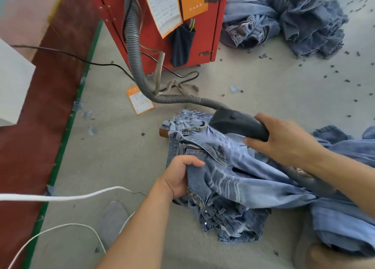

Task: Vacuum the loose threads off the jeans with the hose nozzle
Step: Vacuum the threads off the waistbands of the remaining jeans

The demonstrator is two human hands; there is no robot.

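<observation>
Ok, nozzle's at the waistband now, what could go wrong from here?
The nozzle sits by the bunched waistband of the jeans; loose folds could get sucked in. The left hand grips only one edge, so the fabric may lift. The hose may snag the black cable crossing behind it.

We see even, bright, diffuse light with only soft shadows under the jeans (pixel 239 179) and forearms. No glare shows. Wide-angle distortion bends the red cabinet (pixel 154 25) at 12 o'clock and the floor edge at 9 o'clock. Corners look smeared; the centre stays reasonably sharp.
</observation>
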